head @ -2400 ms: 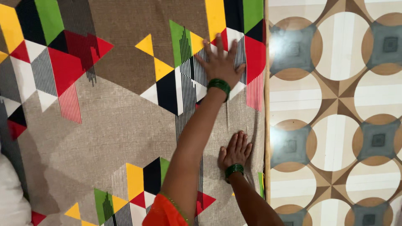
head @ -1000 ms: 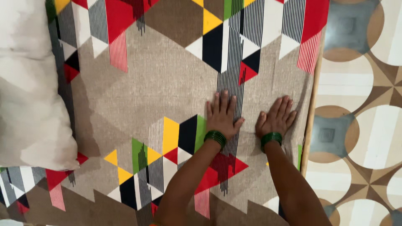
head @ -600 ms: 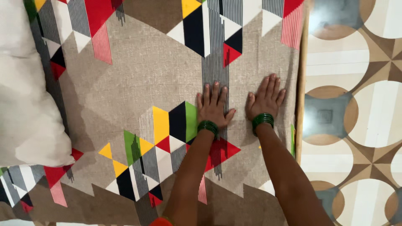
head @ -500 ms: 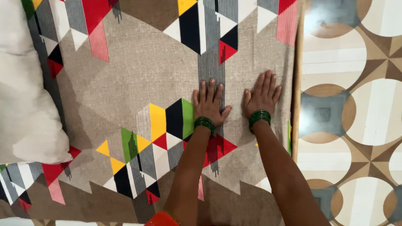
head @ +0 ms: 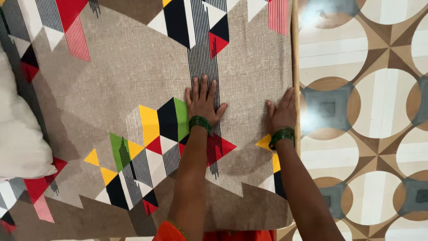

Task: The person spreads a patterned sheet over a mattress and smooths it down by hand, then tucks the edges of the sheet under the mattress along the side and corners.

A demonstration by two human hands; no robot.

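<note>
The bedsheet [head: 133, 76], grey-brown with bright triangles and black stripes, is spread flat over the bed and fills most of the view. Left hand [head: 203, 101] lies palm down on it near the middle, fingers spread wide, holding nothing. Right hand [head: 281, 114] sits at about 3 o'clock from it, pressed flat right at the sheet's edge. Both wrists have green bangles [head: 200, 122]. White pillow [head: 18, 134] way over at 9 o'clock, patterned floor [head: 370, 98] past the bed's edge.
</note>
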